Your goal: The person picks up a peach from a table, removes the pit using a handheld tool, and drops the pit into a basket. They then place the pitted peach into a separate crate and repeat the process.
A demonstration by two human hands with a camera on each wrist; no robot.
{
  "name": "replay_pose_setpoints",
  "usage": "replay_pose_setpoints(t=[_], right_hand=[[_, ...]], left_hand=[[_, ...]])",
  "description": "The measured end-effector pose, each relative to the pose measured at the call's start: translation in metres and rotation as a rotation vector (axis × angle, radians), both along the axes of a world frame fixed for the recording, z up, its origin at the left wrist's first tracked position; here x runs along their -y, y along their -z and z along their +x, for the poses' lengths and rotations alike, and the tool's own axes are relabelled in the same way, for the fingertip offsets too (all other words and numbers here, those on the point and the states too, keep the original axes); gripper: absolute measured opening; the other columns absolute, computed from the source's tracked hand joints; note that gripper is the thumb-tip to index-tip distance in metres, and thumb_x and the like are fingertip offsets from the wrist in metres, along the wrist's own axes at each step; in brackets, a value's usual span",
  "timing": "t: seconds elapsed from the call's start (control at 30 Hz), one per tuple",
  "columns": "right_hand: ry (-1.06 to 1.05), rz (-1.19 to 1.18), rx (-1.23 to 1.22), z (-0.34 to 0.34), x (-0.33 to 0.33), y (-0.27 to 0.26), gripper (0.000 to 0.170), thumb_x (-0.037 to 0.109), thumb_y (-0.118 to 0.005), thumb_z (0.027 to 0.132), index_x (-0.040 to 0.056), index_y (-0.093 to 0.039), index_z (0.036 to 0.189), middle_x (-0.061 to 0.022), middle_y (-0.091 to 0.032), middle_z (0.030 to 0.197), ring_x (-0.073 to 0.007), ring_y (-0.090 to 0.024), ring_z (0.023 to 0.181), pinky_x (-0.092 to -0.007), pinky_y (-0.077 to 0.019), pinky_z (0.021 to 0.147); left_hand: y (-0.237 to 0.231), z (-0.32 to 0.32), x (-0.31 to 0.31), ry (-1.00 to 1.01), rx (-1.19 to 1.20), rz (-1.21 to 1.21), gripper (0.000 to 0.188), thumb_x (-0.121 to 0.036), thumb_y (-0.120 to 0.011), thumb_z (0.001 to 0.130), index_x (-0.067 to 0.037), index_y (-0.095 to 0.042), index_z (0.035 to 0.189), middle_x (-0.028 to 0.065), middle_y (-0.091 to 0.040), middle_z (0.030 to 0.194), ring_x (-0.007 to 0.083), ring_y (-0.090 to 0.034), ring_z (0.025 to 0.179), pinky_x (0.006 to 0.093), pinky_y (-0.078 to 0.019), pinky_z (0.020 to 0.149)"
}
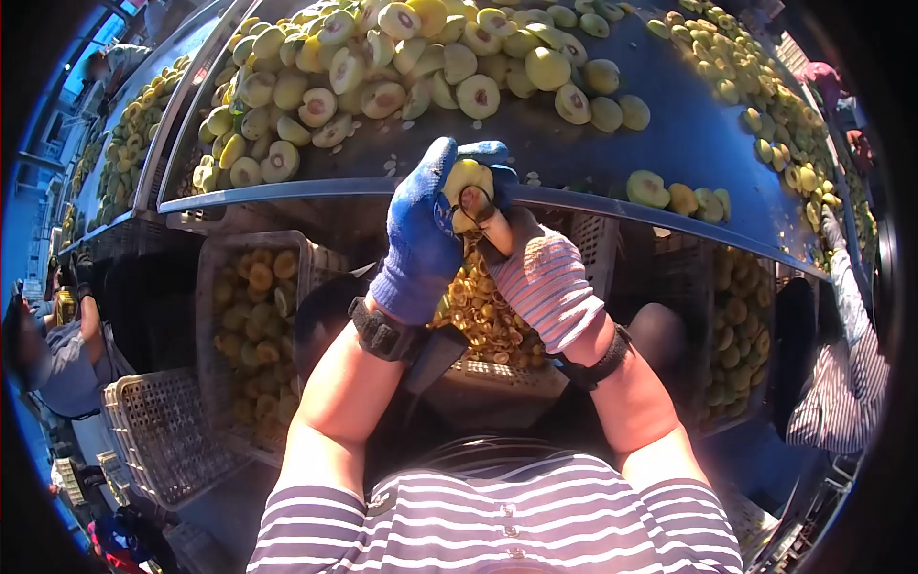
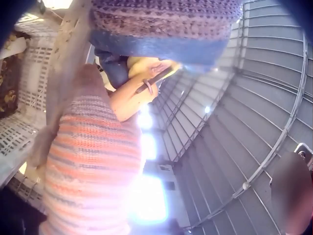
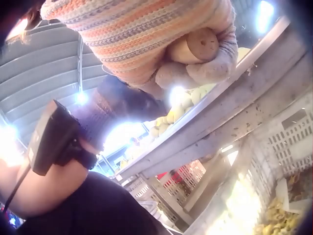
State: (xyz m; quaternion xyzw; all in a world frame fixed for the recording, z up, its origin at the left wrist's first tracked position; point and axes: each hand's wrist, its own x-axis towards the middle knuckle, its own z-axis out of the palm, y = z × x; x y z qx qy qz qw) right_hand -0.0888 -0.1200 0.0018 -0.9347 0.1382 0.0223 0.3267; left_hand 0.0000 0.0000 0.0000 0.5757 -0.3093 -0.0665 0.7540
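We have the fruit half (image 1: pixel 467 176) up in the left hand (image 1: pixel 421 230), whose blue-gloved fingers and thumb are wrapped about its sides. The right hand (image 1: pixel 547 282), in a striped glove, is clamped round the wooden-handled tool (image 1: pixel 497 231). What counts most, we judge, is how the tool lines up with the fruit's brown hollow (image 1: pixel 474 199): in the head view, the fruit lies up and left of the right hand, and the handle's long axis slants that way, straight at the hollow, which is turned toward us. Both hands are close together by the near edge of the surface (image 1: pixel 703 158), with the crate (image 1: pixel 507 375) of yellow scraps (image 1: pixel 478 301) below.

Much of the fruit's outer side is covered by the blue glove. At the hollow we see a dark metal part, but we cannot tell how deep it sits, or whether it is only in front. The left wrist view shows that metal beside the fruit, partly lost in glare. In the right wrist view we see only the handle's butt end; the striped glove hides the rest. Hands and wrist straps cut off part of the crate.
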Motion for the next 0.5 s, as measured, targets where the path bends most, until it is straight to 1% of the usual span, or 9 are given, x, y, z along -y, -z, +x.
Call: replay_pose_setpoints(t=[0.03, 0.1, 0.13, 0.2, 0.23, 0.27, 0.3, 0.4, 0.5], right_hand=[[-0.048, 0.031, 0.015, 0.002, -0.001, -0.001, 0.047, 0.022, -0.073, 0.085, 0.0095, -0.059, 0.127, -0.0196, -0.069, 0.109, -0.0352, -0.067, 0.104, -0.0414, -0.0528, 0.088], [-0.135, 0.083, 0.065, -0.001, -0.008, -0.001, 0.045, 0.019, -0.073, 0.084, 0.0093, -0.06, 0.126, -0.0189, -0.069, 0.11, -0.0354, -0.067, 0.104, -0.0415, -0.0526, 0.089], [-0.171, 0.116, 0.117, -0.001, -0.008, 0.001, 0.045, 0.018, -0.073, 0.083, 0.0092, -0.061, 0.125, -0.0184, -0.069, 0.11, -0.0355, -0.066, 0.104, -0.0417, -0.0525, 0.089], [-0.205, 0.183, 0.17, -0.001, -0.007, 0.008, 0.045, 0.016, -0.072, 0.08, 0.0092, -0.062, 0.123, -0.0157, -0.069, 0.109, -0.0343, -0.066, 0.101, -0.0406, -0.052, 0.089], [-0.199, 0.236, 0.12, -0.001, -0.007, 0.003, 0.045, 0.016, -0.072, 0.08, 0.0087, -0.062, 0.124, -0.0147, -0.068, 0.108, -0.033, -0.066, 0.102, -0.0399, -0.0517, 0.089], [-0.191, 0.291, 0.069, -0.002, -0.006, -0.006, 0.046, 0.016, -0.072, 0.08, 0.0083, -0.062, 0.124, -0.0136, -0.068, 0.108, -0.0316, -0.066, 0.103, -0.0392, -0.0514, 0.089], [-0.182, 0.344, 0.018, -0.004, -0.005, -0.011, 0.046, 0.016, -0.072, 0.08, 0.0079, -0.062, 0.124, -0.0125, -0.068, 0.107, -0.0302, -0.066, 0.103, -0.0386, -0.0511, 0.09], [-0.118, 0.545, 0.059, -0.009, -0.006, 0.001, 0.035, 0.018, -0.066, 0.083, 0.0036, -0.062, 0.115, -0.0165, -0.068, 0.085, -0.0327, -0.068, 0.081, -0.0406, -0.0531, 0.071], [-0.004, 0.753, -0.306, -0.01, 0.002, -0.022, 0.029, 0.019, -0.065, 0.084, 0.0035, -0.062, 0.108, -0.0106, -0.065, 0.074, -0.0232, -0.065, 0.064, -0.0361, -0.051, 0.06]], left_hand=[[-0.003, -0.001, -0.002, -0.11, 0.152, 0.142, 0.042, -0.027, -0.041, 0.108, 0.006, -0.064, 0.115, 0.0146, -0.071, 0.103, 0.018, -0.068, 0.09, 0.0307, -0.054, 0.086], [-0.004, -0.005, -0.009, -0.13, 0.096, 0.149, 0.043, -0.027, -0.039, 0.108, 0.006, -0.065, 0.113, 0.0129, -0.072, 0.1, 0.018, -0.068, 0.085, 0.0318, -0.0548, 0.083], [-0.004, -0.004, -0.01, -0.036, -0.092, 0.022, 0.042, -0.026, -0.039, 0.107, 0.006, -0.066, 0.111, 0.0124, -0.072, 0.099, 0.0181, -0.068, 0.084, 0.0314, -0.0553, 0.081], [0.0, 0.003, -0.012, 0.005, -0.005, -0.004, 0.034, -0.022, -0.048, 0.104, 0.006, -0.065, 0.112, 0.0129, -0.072, 0.099, 0.0197, -0.069, 0.085, 0.0314, -0.0554, 0.08], [0.003, 0.007, -0.013, 0.026, 0.038, -0.018, 0.031, -0.02, -0.052, 0.102, 0.006, -0.065, 0.112, 0.0131, -0.071, 0.1, 0.0205, -0.069, 0.086, 0.0314, -0.0555, 0.079], [0.015, 0.017, -0.016, -0.055, 0.287, 0.114, 0.03, -0.016, -0.06, 0.098, 0.006, -0.062, 0.119, 0.0147, -0.071, 0.103, 0.0227, -0.069, 0.09, 0.0335, -0.0556, 0.083], [0.013, 0.02, -0.015, -0.135, 0.535, 0.243, 0.037, -0.012, -0.067, 0.095, 0.007, -0.059, 0.125, 0.0163, -0.071, 0.107, 0.0248, -0.07, 0.095, 0.0356, -0.0558, 0.087], [0.003, 0.013, -0.009, 0.247, -0.38, 0.014, 0.029, -0.016, -0.056, 0.102, 0.005, -0.062, 0.122, 0.0158, -0.072, 0.104, 0.0245, -0.07, 0.091, 0.0362, -0.0567, 0.084], [0.004, 0.008, 0.006, 0.078, -0.234, -0.013, 0.032, -0.019, -0.046, 0.107, 0.006, -0.064, 0.116, 0.0162, -0.073, 0.103, 0.0244, -0.071, 0.088, 0.0358, -0.0571, 0.082]])
